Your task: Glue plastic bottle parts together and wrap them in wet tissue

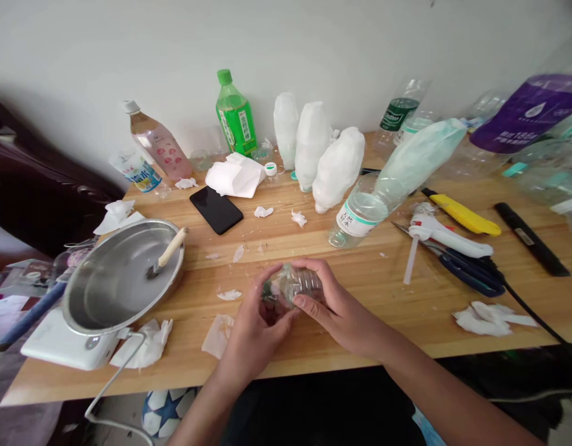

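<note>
Between my two hands, near the front edge of the wooden table (pixel 360 334), is a clear ridged plastic bottle piece (pixel 305 284). My left hand (pixel 255 325) curls around its left end. My right hand (pixel 335 306) grips the ridged right side, thumb on the near face. Fingers cover much of the piece, so its full shape is hidden. Beyond my hands stand several white paper-covered forms (pixel 311 142). To their right, a clear labelled bottle base (pixel 360 214) stands in front of a slanting pale green form (pixel 420 158). Scraps of white paper (pixel 229 295) lie near my left hand.
A metal bowl (pixel 114 291) holding a brush (pixel 171 249) rests on a white appliance (pixel 70 337) at left. A phone (pixel 216 209) and green bottle (pixel 236 118) are farther back. At right lie a glue gun (pixel 453 238), scissors (pixel 474 272), a yellow cutter (pixel 467 214) and crumpled tissue (pixel 488 319).
</note>
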`<state>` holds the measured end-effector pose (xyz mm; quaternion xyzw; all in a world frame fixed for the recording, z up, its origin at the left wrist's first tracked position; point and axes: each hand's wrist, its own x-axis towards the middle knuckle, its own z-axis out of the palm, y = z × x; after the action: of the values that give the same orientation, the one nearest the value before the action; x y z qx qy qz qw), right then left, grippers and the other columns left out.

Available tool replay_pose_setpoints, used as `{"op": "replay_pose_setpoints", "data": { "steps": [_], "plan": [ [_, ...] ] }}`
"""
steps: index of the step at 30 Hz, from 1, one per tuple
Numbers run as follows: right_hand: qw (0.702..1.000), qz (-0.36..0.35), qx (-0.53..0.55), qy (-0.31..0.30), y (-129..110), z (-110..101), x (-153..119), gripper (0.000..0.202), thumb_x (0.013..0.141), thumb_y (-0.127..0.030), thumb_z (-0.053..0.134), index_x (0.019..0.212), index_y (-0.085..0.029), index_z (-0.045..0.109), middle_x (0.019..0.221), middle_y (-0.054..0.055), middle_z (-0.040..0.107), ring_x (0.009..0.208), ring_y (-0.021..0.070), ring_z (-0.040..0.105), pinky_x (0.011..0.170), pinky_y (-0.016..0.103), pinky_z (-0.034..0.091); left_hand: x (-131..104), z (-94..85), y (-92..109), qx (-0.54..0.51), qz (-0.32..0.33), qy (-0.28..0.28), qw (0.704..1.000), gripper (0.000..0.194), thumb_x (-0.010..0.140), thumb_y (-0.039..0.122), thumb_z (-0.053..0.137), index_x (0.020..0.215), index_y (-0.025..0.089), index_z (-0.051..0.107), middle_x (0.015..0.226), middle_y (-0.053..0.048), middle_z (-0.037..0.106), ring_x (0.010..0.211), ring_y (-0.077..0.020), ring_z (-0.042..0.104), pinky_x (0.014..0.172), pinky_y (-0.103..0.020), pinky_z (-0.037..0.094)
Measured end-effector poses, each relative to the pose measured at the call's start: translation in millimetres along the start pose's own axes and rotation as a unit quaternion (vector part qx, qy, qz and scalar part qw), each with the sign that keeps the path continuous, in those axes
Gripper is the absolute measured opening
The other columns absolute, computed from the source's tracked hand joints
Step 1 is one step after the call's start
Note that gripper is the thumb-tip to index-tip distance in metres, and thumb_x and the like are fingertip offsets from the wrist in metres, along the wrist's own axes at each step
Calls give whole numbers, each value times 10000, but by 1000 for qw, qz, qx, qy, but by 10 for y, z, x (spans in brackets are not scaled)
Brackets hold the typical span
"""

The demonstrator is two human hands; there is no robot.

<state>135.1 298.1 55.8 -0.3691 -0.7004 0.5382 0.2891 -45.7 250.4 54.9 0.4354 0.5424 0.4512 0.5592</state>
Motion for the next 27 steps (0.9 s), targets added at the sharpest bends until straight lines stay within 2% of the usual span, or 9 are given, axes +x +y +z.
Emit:
{"op": "replay_pose_setpoints", "data": {
  "steps": [4, 9, 15, 20, 27],
  "plan": [
    [999, -9, -31, 12, 24, 18, 6, 418, 1023, -423, 492, 1400, -320, 347, 1445, 78, 445, 1356, 228, 463, 1154, 460, 391, 10, -1, 41, -30, -10, -5, 999, 651, 825, 252, 762, 1393, 251, 443, 856, 13, 616, 742, -116, 599, 639, -214, 471],
    [999, -1, -40, -17, 18, -10, -17, 501, 996, -404, 548, 1433, -349, 310, 1462, 63, 421, 1353, 217, 460, 1135, 432, 425, 7, -4, 70, -43, -1, -16, 999, 627, 835, 256, 756, 1384, 243, 453, 749, 39, 572, 740, -129, 608, 625, -213, 465],
    [1000, -1, -16, 19, 35, 29, -35, 497, 975, -370, 577, 1408, -326, 338, 1442, 78, 426, 1313, 218, 504, 1108, 432, 455, -4, 3, 74, -34, -6, -32, 999, 652, 847, 220, 719, 1423, 250, 415, 791, 35, 570, 688, -99, 564, 628, -215, 448],
    [999, -9, -6, 36, 45, 66, -15, 491, 962, -330, 585, 1398, -305, 360, 1410, 91, 453, 1294, 231, 526, 1093, 447, 471, 21, 44, 92, -9, -9, 11, 1000, 654, 780, 174, 723, 1372, 215, 449, 889, 0, 611, 661, -84, 533, 586, -206, 414],
    [997, -22, -23, 67, 43, 116, -8, 478, 954, -312, 592, 1384, -309, 383, 1369, 83, 479, 1260, 229, 540, 1056, 426, 492, 58, 85, 131, 37, -4, 64, 997, 611, 703, 148, 718, 1275, 192, 507, 823, 23, 586, 598, -75, 483, 535, -201, 374]
  ]
}}
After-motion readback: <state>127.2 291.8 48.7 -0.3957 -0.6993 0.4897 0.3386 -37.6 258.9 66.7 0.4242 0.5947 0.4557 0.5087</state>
